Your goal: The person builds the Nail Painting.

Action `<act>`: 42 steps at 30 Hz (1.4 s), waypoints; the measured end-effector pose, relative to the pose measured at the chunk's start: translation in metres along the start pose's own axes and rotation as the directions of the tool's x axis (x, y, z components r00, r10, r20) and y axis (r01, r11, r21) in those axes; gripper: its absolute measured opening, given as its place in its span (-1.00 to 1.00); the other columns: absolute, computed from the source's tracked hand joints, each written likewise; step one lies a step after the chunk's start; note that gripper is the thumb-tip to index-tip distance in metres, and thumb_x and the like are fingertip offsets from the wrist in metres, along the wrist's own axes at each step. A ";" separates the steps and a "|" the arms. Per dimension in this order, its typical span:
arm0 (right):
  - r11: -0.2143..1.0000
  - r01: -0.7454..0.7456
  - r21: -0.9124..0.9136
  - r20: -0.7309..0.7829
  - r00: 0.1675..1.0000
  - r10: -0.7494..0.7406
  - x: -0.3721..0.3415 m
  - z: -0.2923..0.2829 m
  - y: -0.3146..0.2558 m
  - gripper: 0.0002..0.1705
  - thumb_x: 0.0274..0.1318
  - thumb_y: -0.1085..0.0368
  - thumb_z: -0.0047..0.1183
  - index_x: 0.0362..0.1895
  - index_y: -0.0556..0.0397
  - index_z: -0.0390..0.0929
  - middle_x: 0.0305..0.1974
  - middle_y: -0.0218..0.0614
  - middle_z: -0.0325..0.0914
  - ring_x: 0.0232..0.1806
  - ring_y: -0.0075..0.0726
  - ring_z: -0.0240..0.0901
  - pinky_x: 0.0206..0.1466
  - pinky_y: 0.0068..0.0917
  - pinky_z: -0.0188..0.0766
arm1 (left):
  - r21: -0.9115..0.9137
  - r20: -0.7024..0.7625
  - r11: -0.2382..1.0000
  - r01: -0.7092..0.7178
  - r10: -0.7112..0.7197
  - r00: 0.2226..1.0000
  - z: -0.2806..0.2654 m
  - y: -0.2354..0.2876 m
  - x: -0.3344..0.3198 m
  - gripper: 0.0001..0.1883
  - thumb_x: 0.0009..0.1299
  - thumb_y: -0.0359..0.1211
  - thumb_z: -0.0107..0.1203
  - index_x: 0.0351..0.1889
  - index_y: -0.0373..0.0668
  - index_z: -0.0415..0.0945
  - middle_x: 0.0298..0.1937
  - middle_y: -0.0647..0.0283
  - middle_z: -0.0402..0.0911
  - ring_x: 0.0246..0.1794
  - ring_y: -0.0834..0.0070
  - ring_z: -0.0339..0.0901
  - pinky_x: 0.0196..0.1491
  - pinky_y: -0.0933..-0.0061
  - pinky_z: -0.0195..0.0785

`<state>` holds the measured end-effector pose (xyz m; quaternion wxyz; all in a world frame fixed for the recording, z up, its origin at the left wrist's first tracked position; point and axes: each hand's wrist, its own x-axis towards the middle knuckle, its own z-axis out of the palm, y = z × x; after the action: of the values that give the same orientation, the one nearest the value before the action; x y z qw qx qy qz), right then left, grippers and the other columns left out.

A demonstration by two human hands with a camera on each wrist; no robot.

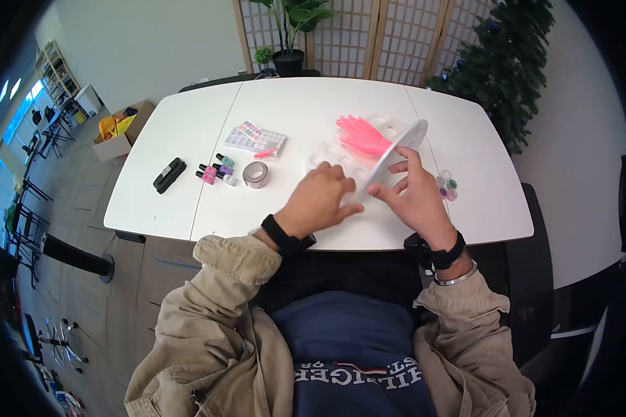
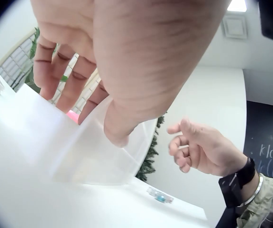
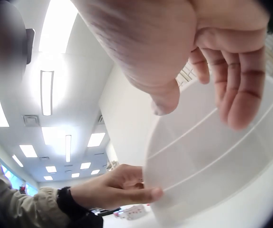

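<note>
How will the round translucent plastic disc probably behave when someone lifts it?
The plastic disc is probably fairly stiff: tilted up, it shows no sag. It may be light, looking thin and translucent. Stood on edge, it might roll, because its outline is curved.

Jacket (image 1: 188, 340): tan on my feed, cuffs folded back
Top (image 1: 348, 323): navy, white lettering, red line
Wrist straps (image 1: 449, 255): black, both sides, I see boxy black modules (image 2: 230, 191)
Bangle (image 1: 458, 277): silver, right wrist
</note>
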<state>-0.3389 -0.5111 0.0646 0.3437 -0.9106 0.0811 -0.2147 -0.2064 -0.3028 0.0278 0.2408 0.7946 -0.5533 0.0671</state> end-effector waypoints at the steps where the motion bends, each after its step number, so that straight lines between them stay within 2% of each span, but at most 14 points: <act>1: 0.998 0.047 -0.029 -0.018 0.999 -0.047 -0.002 0.004 0.001 0.02 0.27 -0.13 0.58 0.48 0.25 0.31 -0.05 0.14 0.74 -0.27 0.02 0.79 -0.08 -0.16 0.71 | -0.027 0.032 0.999 -0.045 0.046 0.998 0.002 0.007 -0.001 -0.51 0.47 0.03 0.46 0.01 -0.22 0.77 -0.05 0.05 0.70 0.05 0.00 0.59 0.18 0.04 0.54; 5: 0.999 -0.021 -0.024 0.036 0.999 0.022 0.003 -0.006 0.006 -0.12 0.33 0.18 0.47 0.56 0.21 0.28 -0.07 0.09 0.75 -0.14 0.14 0.78 -0.09 -0.03 0.65 | -0.180 0.149 0.972 -0.153 0.181 0.972 -0.004 0.025 -0.004 -0.56 0.52 -0.02 0.43 0.07 -0.22 0.77 0.09 0.08 0.75 0.19 0.02 0.60 0.29 0.05 0.53; 7: 0.998 0.006 -0.055 0.030 1.000 -0.005 0.007 -0.013 0.015 -0.22 0.34 0.34 0.37 0.55 0.17 0.33 -0.08 0.08 0.74 -0.13 0.20 0.76 -0.07 0.01 0.63 | -0.293 0.127 0.930 -0.223 0.269 0.955 -0.005 0.022 -0.003 -0.59 0.54 -0.05 0.41 0.06 -0.22 0.77 0.16 0.09 0.78 0.25 0.03 0.61 0.35 0.06 0.52; 12: 0.989 0.037 -0.141 -0.035 0.998 -0.042 0.015 -0.033 0.034 -0.32 0.32 0.61 0.14 0.52 0.09 0.45 -0.08 0.16 0.72 -0.08 0.36 0.72 0.06 0.09 0.62 | -0.246 -0.073 0.950 -0.193 0.181 0.981 -0.040 0.006 0.003 -0.76 0.55 -0.26 0.40 0.04 -0.19 0.76 0.17 0.12 0.81 0.24 0.02 0.68 0.36 0.04 0.53; 15: 0.971 0.059 -0.234 -0.096 0.992 -0.083 0.022 -0.038 0.070 -0.28 0.37 0.62 0.11 0.59 0.04 0.41 -0.09 -0.01 0.69 -0.32 -0.10 0.76 -0.18 -0.17 0.66 | -0.180 -0.166 0.977 -0.114 0.084 0.983 -0.051 -0.017 0.004 -0.79 0.53 -0.43 0.35 0.09 -0.17 0.74 0.17 0.12 0.82 0.22 -0.01 0.67 0.32 0.05 0.55; 19: 0.969 0.146 -0.198 -0.160 0.971 -0.179 0.026 -0.035 0.087 -0.22 0.38 0.68 -0.01 0.65 0.02 0.37 0.17 0.11 0.72 0.00 -0.05 0.84 0.03 -0.25 0.73 | -0.078 -0.091 0.997 0.000 -0.007 0.996 -0.041 -0.042 -0.005 -0.63 0.48 -0.46 0.36 0.24 -0.14 0.67 0.20 0.08 0.79 0.24 -0.04 0.67 0.33 0.06 0.56; 22: 0.984 0.122 -0.133 -0.126 0.982 -0.139 0.020 -0.039 0.063 -0.23 0.35 0.67 0.03 0.63 0.10 0.37 0.24 0.16 0.70 0.12 0.18 0.79 0.21 -0.12 0.73 | -0.018 -0.002 0.999 0.043 -0.043 0.999 -0.026 -0.045 -0.011 -0.62 0.46 -0.40 0.40 0.23 -0.14 0.67 0.23 0.07 0.77 0.26 -0.04 0.66 0.32 0.04 0.57; 24: 0.982 0.136 -0.130 -0.168 0.973 -0.157 0.018 -0.049 0.053 -0.24 0.36 0.67 0.03 0.62 0.08 0.37 0.25 0.11 0.71 0.11 0.08 0.80 0.19 -0.18 0.74 | 0.001 0.094 0.995 0.100 -0.100 0.991 -0.023 -0.035 -0.012 -0.61 0.44 -0.36 0.42 0.22 -0.13 0.68 0.23 0.07 0.76 0.26 -0.03 0.67 0.30 0.02 0.59; 32: 0.984 0.050 -0.169 -0.313 0.944 -0.101 0.005 -0.104 0.051 -0.39 0.43 0.62 0.05 0.51 0.03 0.47 -0.01 -0.08 0.82 -0.03 -0.11 0.81 0.03 -0.22 0.75 | 0.105 0.153 0.974 0.199 -0.213 0.965 -0.022 -0.023 -0.023 -0.78 0.46 -0.36 0.37 0.03 -0.15 0.68 -0.06 0.10 0.82 0.02 -0.02 0.77 0.03 -0.04 0.63; 34: 0.988 0.013 -0.153 -0.288 0.956 -0.057 -0.003 -0.103 0.062 -0.42 0.41 0.61 0.07 0.47 0.05 0.51 -0.02 -0.06 0.81 -0.06 -0.07 0.81 0.02 -0.22 0.74 | 0.096 0.130 0.975 0.198 -0.209 0.969 -0.024 -0.019 -0.035 -0.82 0.47 -0.37 0.35 -0.02 -0.15 0.66 -0.18 0.11 0.82 -0.12 -0.02 0.78 -0.06 -0.02 0.62; 37: 0.978 -0.038 -0.205 -0.229 0.973 -0.010 -0.012 -0.096 0.089 -0.47 0.36 0.59 0.15 0.39 0.07 0.56 -0.05 -0.01 0.79 -0.06 0.06 0.79 0.02 -0.16 0.72 | 0.068 0.173 0.974 0.216 -0.225 0.959 -0.041 -0.007 -0.052 -0.82 0.48 -0.36 0.35 -0.02 -0.17 0.68 -0.14 0.09 0.82 -0.14 -0.02 0.79 -0.07 0.01 0.62; 38: 0.971 -0.053 -0.234 -0.206 0.979 0.004 -0.014 -0.090 0.098 -0.48 0.34 0.59 0.18 0.36 0.08 0.58 -0.05 0.00 0.78 -0.06 0.12 0.78 0.03 -0.13 0.71 | 0.051 0.168 0.976 0.212 -0.218 0.962 -0.043 -0.005 -0.057 -0.79 0.48 -0.34 0.37 0.01 -0.18 0.71 -0.08 0.07 0.81 -0.11 0.00 0.78 -0.07 0.01 0.62; 41: 0.911 -0.099 -0.400 -0.152 0.988 0.041 -0.019 -0.072 0.115 -0.52 0.27 0.55 0.28 0.27 0.10 0.61 -0.03 0.05 0.76 0.02 0.26 0.73 0.09 -0.03 0.68 | 0.018 -0.059 0.998 0.059 -0.058 0.997 -0.059 0.012 -0.067 -0.80 0.48 -0.36 0.41 0.01 -0.19 0.74 -0.06 0.10 0.81 -0.08 0.10 0.78 -0.10 0.10 0.64; 42: 0.883 -0.108 -0.456 -0.146 0.988 0.045 -0.021 -0.066 0.115 -0.52 0.24 0.53 0.34 0.25 0.11 0.62 -0.03 0.04 0.76 0.06 0.30 0.69 0.15 0.05 0.64 | -0.045 -0.068 0.995 0.084 -0.087 0.994 -0.063 0.019 -0.070 -0.80 0.48 -0.37 0.42 0.00 -0.19 0.75 -0.06 0.12 0.81 -0.07 0.14 0.77 -0.11 0.14 0.64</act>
<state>-0.3873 -0.6304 0.0259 0.1191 -0.9462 0.1883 -0.2349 -0.2400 -0.2196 0.0629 0.2792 0.8095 -0.5112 0.0731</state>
